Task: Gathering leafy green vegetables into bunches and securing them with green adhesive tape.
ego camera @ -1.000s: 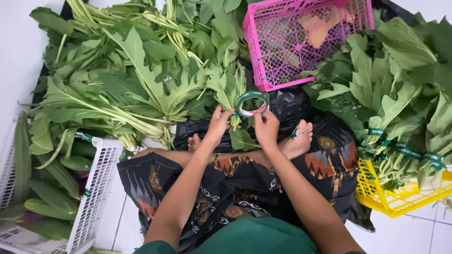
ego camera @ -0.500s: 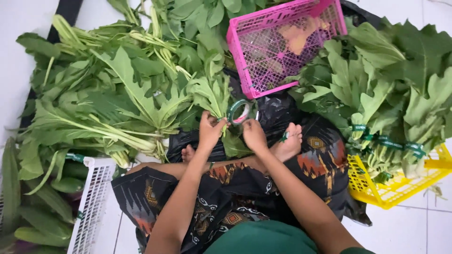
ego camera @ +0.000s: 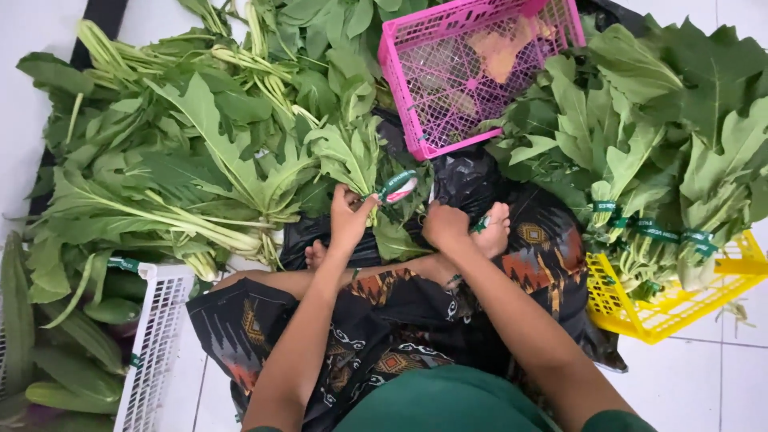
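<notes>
I sit cross-legged on the floor, a small bunch of leafy greens (ego camera: 350,156) lying in front of my lap. My left hand (ego camera: 350,218) pinches the bunch at its stems, and a roll of green tape (ego camera: 398,186) sits right at its fingertips. My right hand (ego camera: 444,226) is a closed fist lower and to the right, beside my bare foot (ego camera: 500,228). A small piece of green tape sticks out of the fist. Both hands rest above a black plastic bag (ego camera: 464,180).
A big loose pile of greens (ego camera: 184,160) fills the left. A pink crate (ego camera: 416,120) lies tilted ahead. Tape-tied bundles (ego camera: 640,232) rest on a yellow crate (ego camera: 672,312) at the right. A white crate (ego camera: 156,336) with long green vegetables (ego camera: 56,352) stands lower left.
My right hand left the tape roll and drew back down and to the right as a fist. The left hand stayed on the bunch with the roll.
</notes>
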